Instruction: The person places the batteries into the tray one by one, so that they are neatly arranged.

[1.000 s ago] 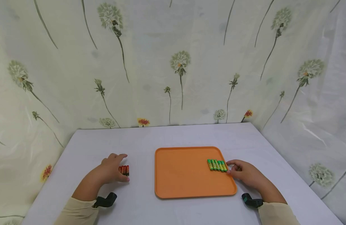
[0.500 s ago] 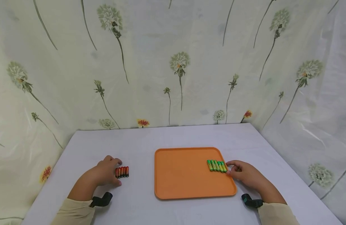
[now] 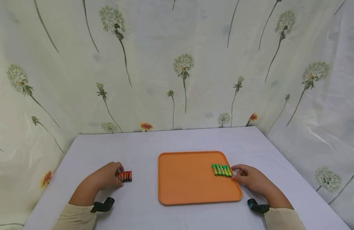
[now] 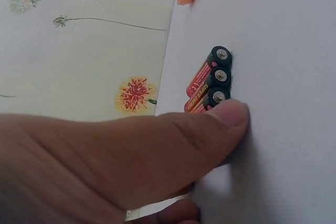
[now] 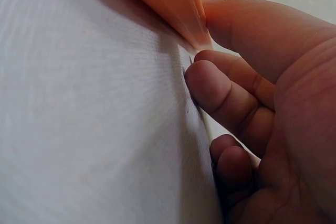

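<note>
Red and black AA batteries (image 3: 126,176) lie side by side in a row on the white table, left of an orange tray (image 3: 188,185). My left hand (image 3: 106,176) pinches the leftmost battery of this row by its ends, thumb at the near end and fingers at the far end. In the left wrist view the thumb (image 4: 210,129) covers part of the row. Green and yellow batteries (image 3: 222,170) form another row inside the tray by its right rim. My right hand (image 3: 251,179) touches that rim from outside with thumb and forefinger, its other fingers loosely bent.
A white cloth covers the table (image 3: 142,207). Flower-printed curtains (image 3: 153,64) rise behind it and along both sides. Each wrist wears a black camera, the left camera (image 3: 103,205) and the right camera (image 3: 257,206) both standing close above the table.
My left hand first drew back leftward, uncovering more red batteries, then its thumb and fingers closed in on the leftmost one. The right hand and both rows look unmoved.
</note>
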Tool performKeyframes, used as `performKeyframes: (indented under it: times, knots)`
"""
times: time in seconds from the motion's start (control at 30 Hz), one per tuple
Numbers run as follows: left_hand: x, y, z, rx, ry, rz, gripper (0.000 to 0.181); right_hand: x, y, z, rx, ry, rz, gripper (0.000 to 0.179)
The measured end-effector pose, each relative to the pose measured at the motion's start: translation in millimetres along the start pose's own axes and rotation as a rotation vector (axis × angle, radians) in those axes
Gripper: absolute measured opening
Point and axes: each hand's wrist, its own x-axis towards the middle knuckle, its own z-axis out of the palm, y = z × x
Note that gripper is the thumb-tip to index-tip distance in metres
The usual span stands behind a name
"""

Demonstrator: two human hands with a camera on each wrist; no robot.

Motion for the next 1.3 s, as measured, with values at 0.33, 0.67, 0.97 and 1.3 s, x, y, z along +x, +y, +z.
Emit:
performKeyframes:
  times: [0.33, 0.67, 0.97, 1.3]
  knots:
    - [0.3, 1.0, 0.6, 0.044, 0.031, 0.014, 0.044, -1.7, -0.1, 0.1, 0.001, -0.001, 0.009, 0.051]
    - [0.1, 2.7, -1.8, 0.076, 0.027, 0.011, 0.042, 0.2, 3.6, 1.9, -0.012, 0.008, 0.002, 0.049]
    - [0.1, 5.0, -4.9, 0.103, 0.024, 0.003, 0.041, -1.1, 1.2, 1.0, -0.001, 0.010, 0.009, 0.050]
    - [1.6, -1.0, -3.6, 0.118, 0.030, 0.018, 0.041, -1.1, -0.4, -0.3, -0.005, 0.007, 0.004, 0.052]
